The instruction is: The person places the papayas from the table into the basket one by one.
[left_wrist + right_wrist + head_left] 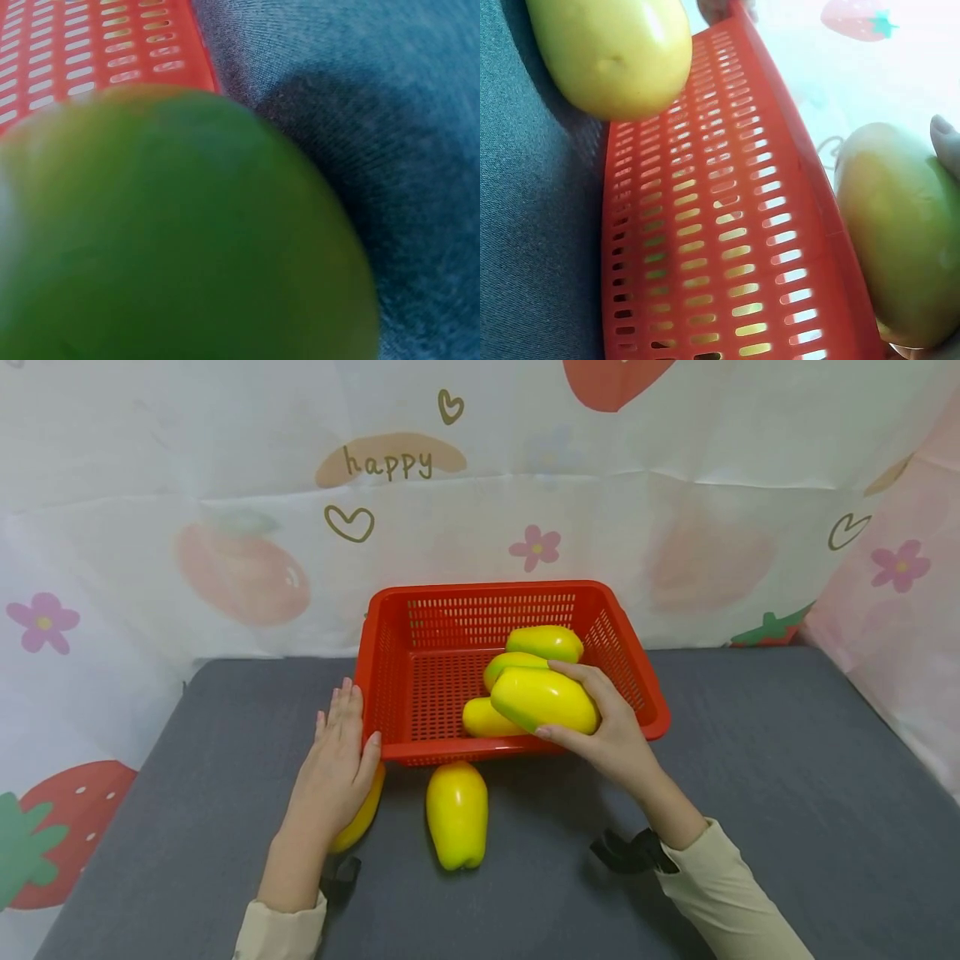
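My right hand [615, 735] grips a yellow-green mango [543, 697] between thumb and fingers, over the front right part of a red plastic basket [495, 748]. In the right wrist view this mango [900, 232] shows beyond the basket's rim. Three more mangoes lie inside, one at the back [545, 642], one in the middle [510, 665] and one near the front wall [486, 718]. With fingers straight, my left hand [333, 777] rests against the basket's left front corner. Partly hidden beneath that hand is another mango [363, 818], which fills much of the left wrist view.
A further mango [457, 814] lies on the grey tabletop [525, 893] just before the basket's front wall. Behind the table hangs a printed cloth [480, 510]. Black straps [633, 852] are on both wrists.
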{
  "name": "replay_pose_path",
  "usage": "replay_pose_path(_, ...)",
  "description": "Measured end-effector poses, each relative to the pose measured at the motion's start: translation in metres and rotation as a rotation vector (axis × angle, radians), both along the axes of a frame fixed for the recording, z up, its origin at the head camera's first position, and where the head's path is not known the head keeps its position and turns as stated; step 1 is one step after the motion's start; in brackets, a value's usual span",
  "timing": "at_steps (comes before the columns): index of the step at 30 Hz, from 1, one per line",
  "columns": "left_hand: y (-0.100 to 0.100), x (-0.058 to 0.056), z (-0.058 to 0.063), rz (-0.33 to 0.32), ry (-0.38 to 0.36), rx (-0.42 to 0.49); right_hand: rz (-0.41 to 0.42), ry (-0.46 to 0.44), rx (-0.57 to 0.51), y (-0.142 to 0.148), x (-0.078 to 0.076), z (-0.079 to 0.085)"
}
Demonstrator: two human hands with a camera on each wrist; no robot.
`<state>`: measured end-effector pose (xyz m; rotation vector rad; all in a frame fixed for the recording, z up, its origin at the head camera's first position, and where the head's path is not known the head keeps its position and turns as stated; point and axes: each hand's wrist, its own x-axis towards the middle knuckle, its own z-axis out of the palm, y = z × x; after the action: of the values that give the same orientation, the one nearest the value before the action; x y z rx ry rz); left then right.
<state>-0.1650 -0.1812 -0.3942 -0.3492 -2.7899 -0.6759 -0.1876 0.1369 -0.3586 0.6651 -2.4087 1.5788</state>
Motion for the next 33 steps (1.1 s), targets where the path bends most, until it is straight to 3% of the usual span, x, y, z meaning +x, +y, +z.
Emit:
replay_pose_path(20,0.0,-0.0003,0.0002,0.002,0.004,0.002,-0.072,-0.037,0.055,-0.0003,-0.0064,-0.0005)
replay_pose_path(27,-0.0004,0.0001,-0.0004,0.001,0.007,0.004,-0.049,-0.047,0.1,-0.0008,-0.0066,-0.0001)
replay_pose_path(33,-0.0003,-0.0009,-0.0009,0.003,0.012,0.004,-0.038,0.001,0.147,-0.0025,-0.0073,0.0013)
